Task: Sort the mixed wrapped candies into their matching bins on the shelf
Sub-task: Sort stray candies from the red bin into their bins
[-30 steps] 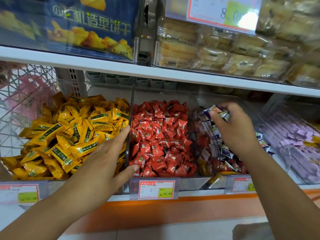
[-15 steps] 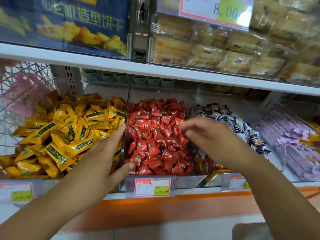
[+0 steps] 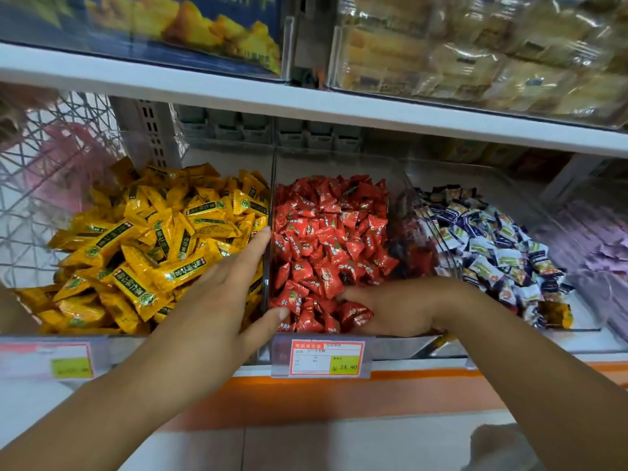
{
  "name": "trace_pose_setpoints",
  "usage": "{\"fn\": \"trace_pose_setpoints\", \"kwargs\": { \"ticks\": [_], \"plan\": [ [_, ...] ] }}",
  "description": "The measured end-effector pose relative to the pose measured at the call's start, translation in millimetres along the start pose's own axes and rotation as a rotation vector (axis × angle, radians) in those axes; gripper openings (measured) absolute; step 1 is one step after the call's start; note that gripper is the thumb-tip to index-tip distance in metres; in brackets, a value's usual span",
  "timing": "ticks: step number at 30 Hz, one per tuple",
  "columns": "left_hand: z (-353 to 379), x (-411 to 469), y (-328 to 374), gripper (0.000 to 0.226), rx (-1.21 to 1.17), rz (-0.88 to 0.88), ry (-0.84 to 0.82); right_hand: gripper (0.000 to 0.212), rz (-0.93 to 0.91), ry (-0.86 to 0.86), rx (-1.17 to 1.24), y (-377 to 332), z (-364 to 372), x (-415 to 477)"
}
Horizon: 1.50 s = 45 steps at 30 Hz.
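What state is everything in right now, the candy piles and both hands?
Yellow candies: heaped high.
Red candies: filling their bin.
Blue-and-white candies: piled loose.
Left hand: open, fingers straight, straddling the clear divider.
Right hand: fingers dug into the red pile; grip hidden.

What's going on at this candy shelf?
A person is sorting wrapped candies in bins on a shop shelf. Their left hand rests flat on the edge of the yellow candies, with the thumb reaching over to the red candies. Their right hand digs into the front of the red pile. Its fingertips are buried, so I can't tell whether it holds one. Blue-and-white candies fill the next bin.
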<state>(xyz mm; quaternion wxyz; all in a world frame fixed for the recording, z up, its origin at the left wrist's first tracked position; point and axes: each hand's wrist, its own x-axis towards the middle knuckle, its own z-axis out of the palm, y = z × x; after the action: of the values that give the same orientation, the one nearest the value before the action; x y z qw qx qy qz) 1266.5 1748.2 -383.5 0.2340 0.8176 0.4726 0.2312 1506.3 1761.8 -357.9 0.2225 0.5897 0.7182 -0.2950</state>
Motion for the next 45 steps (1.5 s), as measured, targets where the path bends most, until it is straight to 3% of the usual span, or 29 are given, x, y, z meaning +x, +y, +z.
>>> {"fn": "trace_pose_setpoints", "kwargs": {
  "ticks": [10, 20, 26, 30, 33, 36, 39, 40, 42, 45],
  "plan": [
    [0.2, 0.0, -0.2, 0.088, -0.009, 0.001, 0.012, 0.046, 0.007, 0.116, 0.367, -6.0, 12.1, 2.8],
    [1.3, -1.1, 1.5, 0.088, -0.02, 0.005, 0.041, 0.05, 0.059, 0.175, 0.472, -10.3, 15.5, 8.8],
    [0.9, -0.9, -1.1, 0.087, -0.023, 0.016, 0.038, 0.073, 0.149, 0.454, 0.801, -4.5, 11.8, 6.9],
    [0.8, -1.8, -0.8, 0.089, -0.025, 0.006, 0.041, 0.07, 0.111, 0.647, 1.012, -4.4, -4.4, 2.2],
    [1.2, -1.2, -0.8, 0.09, -0.015, 0.017, 0.04, 0.049, 0.049, 0.729, 1.166, -14.0, -17.1, 7.7],
    [0.7, -0.9, -1.7, 0.087, -0.016, 0.019, 0.038, 0.058, -0.021, 0.781, 1.266, -27.4, -26.9, 21.2],
    [-0.7, -1.7, -1.2, 0.086, -0.019, 0.014, 0.018, 0.092, -0.065, 0.695, 1.259, -30.9, -36.4, 26.8],
    [-1.1, -2.1, -1.1, 0.086, -0.015, 0.013, 0.014, 0.087, -0.067, 0.67, 1.217, -29.2, -39.4, 23.8],
    [-1.5, -2.4, -0.7, 0.086, -0.009, 0.006, 0.003, 0.057, -0.064, 0.659, 1.044, -23.3, -44.2, 9.9],
    [-1.7, -1.1, -0.6, 0.086, -0.004, 0.003, -0.007, 0.027, 0.004, 0.708, 0.612, -9.3, -40.0, -13.4]
  ]
}}
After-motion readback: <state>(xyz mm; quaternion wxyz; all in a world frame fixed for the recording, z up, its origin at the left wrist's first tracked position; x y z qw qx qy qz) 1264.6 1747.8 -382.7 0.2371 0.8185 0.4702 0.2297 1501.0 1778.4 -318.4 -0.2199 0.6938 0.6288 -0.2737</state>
